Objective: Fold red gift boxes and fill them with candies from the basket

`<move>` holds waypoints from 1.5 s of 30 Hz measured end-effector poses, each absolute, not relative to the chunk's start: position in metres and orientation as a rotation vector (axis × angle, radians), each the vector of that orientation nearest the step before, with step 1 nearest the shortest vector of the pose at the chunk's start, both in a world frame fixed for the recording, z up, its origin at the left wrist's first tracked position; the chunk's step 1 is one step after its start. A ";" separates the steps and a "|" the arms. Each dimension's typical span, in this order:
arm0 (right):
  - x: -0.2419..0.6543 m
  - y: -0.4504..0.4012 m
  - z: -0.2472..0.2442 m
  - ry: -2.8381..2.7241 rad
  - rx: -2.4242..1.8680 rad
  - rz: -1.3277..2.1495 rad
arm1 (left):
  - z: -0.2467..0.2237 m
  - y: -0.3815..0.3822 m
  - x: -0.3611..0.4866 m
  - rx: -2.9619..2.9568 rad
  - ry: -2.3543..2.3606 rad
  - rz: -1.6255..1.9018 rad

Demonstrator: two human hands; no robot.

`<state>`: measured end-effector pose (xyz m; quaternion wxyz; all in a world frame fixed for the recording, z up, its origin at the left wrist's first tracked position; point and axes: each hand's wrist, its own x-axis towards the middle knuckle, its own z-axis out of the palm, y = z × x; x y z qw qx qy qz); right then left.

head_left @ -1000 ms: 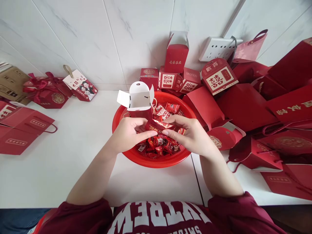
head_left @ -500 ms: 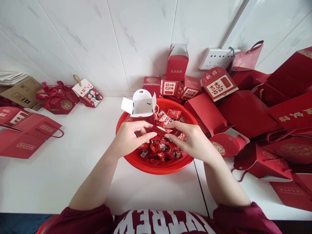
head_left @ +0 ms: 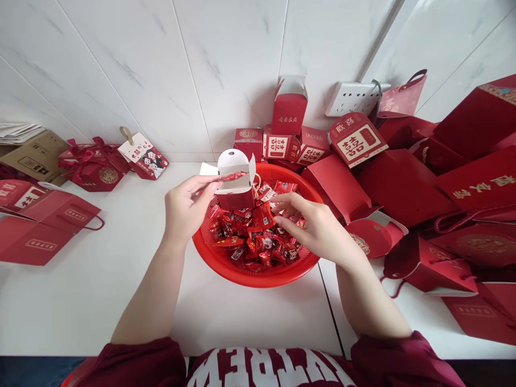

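A red plastic basket (head_left: 258,278) holds many red-wrapped candies (head_left: 264,244). On its back left part stands an opened red gift box (head_left: 236,200), its white inner flaps raised. My left hand (head_left: 189,201) pinches a long red candy wrapper (head_left: 234,176) between thumb and fingers, right at the mouth of the box. Whether the wrapper touches the box, I cannot tell. Above the right half of the candies is my right hand (head_left: 314,226), thumb and fingers apart, with its fingertips close to a red packet (head_left: 263,216).
Small red boxes (head_left: 278,146) stand against the tiled wall behind the basket, beside a white power strip (head_left: 355,99). Many larger red boxes (head_left: 407,180) are heaped at the right. More boxes and bags (head_left: 48,220) sit at the left of the white table (head_left: 133,290).
Both hands were together over the candies with a red wrapper between them. My left hand has moved left and up to the box with a wrapper; my right hand has come away from it.
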<state>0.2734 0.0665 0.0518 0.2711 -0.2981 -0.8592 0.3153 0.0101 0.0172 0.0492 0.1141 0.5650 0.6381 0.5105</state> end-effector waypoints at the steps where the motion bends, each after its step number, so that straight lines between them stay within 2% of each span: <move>1: 0.273 0.067 0.051 -2.324 -0.808 0.846 | 0.047 0.019 0.006 1.771 1.914 1.351; 5: 0.272 0.067 0.049 -2.348 -0.796 0.851 | 0.041 0.022 -0.003 2.103 1.900 0.720; 9: 0.272 0.068 0.049 -2.366 -0.786 0.849 | 0.035 0.025 0.001 2.269 1.837 0.503; 15: 0.274 0.071 0.051 -2.417 -0.803 0.810 | 0.038 0.018 0.012 2.751 1.736 0.477; 21: 0.278 0.073 0.052 -2.464 -0.836 0.722 | 0.046 0.009 0.013 2.883 1.691 0.568; 28: 0.279 0.074 0.051 -2.481 -0.838 0.762 | 0.041 0.018 0.008 2.697 1.973 0.868; 33: 0.277 0.073 0.052 -2.562 -0.851 0.756 | 0.033 0.027 0.005 2.437 2.073 0.870; 37: 0.277 0.073 0.050 -2.602 -0.865 0.761 | 0.043 0.019 0.008 2.362 2.285 0.932; 40: 0.278 0.073 0.050 -2.620 -0.850 0.766 | 0.055 0.007 0.008 2.246 2.169 0.776; 45: 0.275 0.073 0.048 -2.644 -0.825 0.756 | 0.045 0.010 -0.004 2.158 1.792 0.119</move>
